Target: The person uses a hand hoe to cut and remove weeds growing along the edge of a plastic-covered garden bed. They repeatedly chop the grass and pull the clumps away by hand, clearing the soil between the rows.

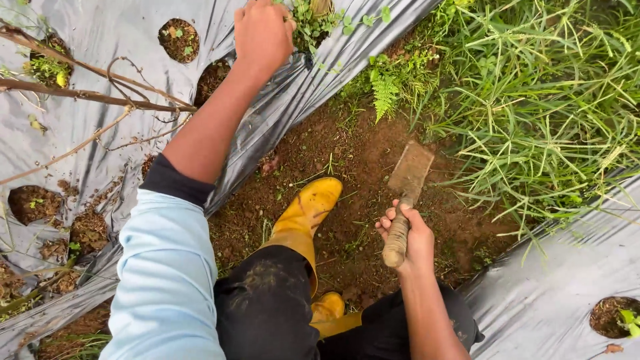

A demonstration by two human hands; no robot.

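My left hand [263, 32] reaches far forward to the top of the view and is closed around a clump of small green weeds [313, 23] growing in a hole of the grey plastic mulch sheet [100, 40]. My right hand [408, 235] grips the wooden handle of a small hand hoe [408, 175], whose flat muddy blade points forward over the bare soil furrow. My yellow rubber boots [305, 212] stand on the soil between both hands.
Grey mulch [547, 293] also covers the bed at the lower right, with a planting hole [613, 315]. Tall grass [533, 93] and a fern [385, 87] crowd the upper right. Dry bare branches [93, 97] lie across the left bed, which has several soil holes.
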